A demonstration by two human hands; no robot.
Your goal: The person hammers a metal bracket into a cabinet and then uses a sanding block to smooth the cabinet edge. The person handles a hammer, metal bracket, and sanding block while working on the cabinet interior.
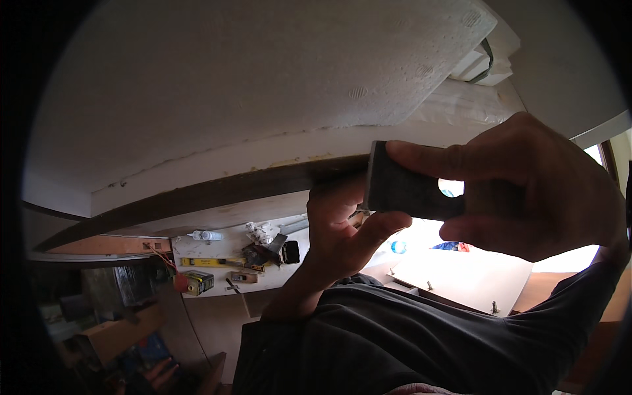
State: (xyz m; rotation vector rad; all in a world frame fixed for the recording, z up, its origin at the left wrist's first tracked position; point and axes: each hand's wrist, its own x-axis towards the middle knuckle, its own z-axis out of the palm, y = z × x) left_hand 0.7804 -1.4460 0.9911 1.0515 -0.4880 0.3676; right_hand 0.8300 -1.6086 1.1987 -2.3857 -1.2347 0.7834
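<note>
My right hand [536,187] grips a dark, flat rectangular block [408,181], with the thumb along its upper edge and the fingers curled round its right end. Bright light shows through a rounded gap beside that grip. At the block's left end is my left hand [339,230]; its thumb lies against the lower edge, while its fingers pass behind the block and are partly hidden. Just beyond both hands runs the dark curved edge [263,181] of a pale panel [230,85]. Yellowish residue marks the strip above this edge.
Below left, a white worktop [227,247] carries a yellow spirit level [207,262], a small wooden hand plane [244,277], a clear tube [205,235] and a box [199,282]. A white board with upright bolts [461,273] lies at right. Boxes [122,332] crowd the lower left.
</note>
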